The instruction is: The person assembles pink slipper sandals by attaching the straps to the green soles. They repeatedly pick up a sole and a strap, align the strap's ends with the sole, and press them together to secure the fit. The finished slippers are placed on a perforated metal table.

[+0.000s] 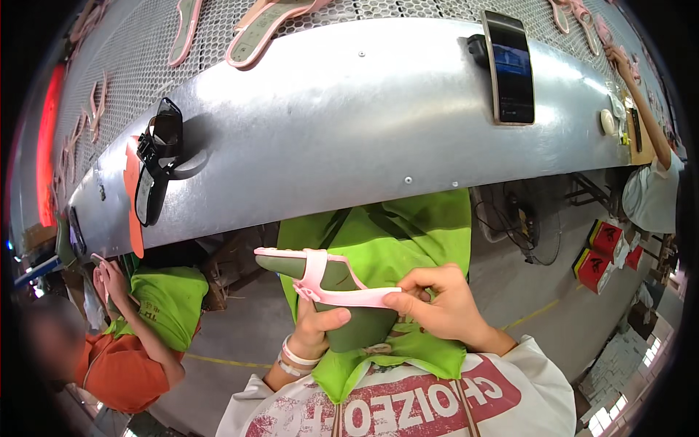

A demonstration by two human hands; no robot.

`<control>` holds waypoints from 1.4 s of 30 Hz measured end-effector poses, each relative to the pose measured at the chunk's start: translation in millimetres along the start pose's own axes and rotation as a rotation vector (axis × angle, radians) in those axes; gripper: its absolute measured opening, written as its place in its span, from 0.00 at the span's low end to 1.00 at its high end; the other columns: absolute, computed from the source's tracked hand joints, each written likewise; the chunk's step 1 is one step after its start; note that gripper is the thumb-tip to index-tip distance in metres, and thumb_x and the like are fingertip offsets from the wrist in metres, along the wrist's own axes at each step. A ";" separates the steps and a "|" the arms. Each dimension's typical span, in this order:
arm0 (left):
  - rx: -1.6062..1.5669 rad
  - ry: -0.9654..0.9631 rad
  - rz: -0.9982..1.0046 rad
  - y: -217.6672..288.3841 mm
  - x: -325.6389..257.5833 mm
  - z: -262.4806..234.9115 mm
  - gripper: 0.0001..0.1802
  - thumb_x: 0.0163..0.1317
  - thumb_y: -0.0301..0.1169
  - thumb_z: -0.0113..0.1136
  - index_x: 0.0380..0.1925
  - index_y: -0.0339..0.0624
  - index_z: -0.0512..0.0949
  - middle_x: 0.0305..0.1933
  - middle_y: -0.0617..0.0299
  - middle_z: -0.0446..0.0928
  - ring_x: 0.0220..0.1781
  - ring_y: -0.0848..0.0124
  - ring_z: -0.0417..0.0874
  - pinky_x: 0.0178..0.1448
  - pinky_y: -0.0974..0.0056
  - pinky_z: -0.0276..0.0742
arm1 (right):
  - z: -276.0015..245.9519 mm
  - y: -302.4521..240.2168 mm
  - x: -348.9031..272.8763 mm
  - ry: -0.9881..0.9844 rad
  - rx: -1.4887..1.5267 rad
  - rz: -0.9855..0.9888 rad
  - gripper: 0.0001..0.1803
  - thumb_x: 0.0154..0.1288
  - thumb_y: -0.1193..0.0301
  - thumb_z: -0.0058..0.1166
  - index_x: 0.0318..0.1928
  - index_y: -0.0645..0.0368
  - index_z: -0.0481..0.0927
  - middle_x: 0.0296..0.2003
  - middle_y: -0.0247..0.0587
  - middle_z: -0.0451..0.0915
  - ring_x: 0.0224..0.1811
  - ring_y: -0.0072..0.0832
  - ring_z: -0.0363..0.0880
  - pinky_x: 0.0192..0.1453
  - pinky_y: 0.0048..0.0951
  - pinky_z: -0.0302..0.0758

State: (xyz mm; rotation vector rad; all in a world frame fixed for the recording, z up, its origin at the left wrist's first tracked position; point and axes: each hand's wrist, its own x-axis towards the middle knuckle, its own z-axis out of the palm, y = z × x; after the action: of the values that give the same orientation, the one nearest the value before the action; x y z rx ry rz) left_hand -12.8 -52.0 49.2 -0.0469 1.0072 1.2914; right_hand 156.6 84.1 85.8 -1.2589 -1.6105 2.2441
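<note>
Your left hand (318, 325) grips the smooth green last (331, 291) from below, its toe pointing left, while your right hand (437, 306) pinches its glossy pink strap (342, 295).

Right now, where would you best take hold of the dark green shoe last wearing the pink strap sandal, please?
Probably grip the dark green shoe last around its bare lower body, from below, as the left hand does; the pink strap sandal covers the top, where the right hand pinches.

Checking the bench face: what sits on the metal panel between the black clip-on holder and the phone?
Nothing: the metal panel is bare between black holder and phone, head view.
</note>
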 end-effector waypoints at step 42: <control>0.436 -0.063 0.527 -26.4 20.2 -1.5 0.58 0.49 0.37 0.69 0.70 0.33 0.38 0.66 0.44 0.59 0.66 0.57 0.66 0.68 0.54 0.63 | -4.3 22.5 11.6 -0.048 -0.300 -0.448 0.23 0.61 0.59 0.58 0.49 0.66 0.75 0.38 0.48 0.75 0.46 0.43 0.71 0.53 0.40 0.63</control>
State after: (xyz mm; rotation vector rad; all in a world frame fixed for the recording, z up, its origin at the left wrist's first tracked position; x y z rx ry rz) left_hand 6.2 -46.1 22.6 0.6251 1.2757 1.4989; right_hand 160.0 83.5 60.4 -0.7863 -2.0592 1.8224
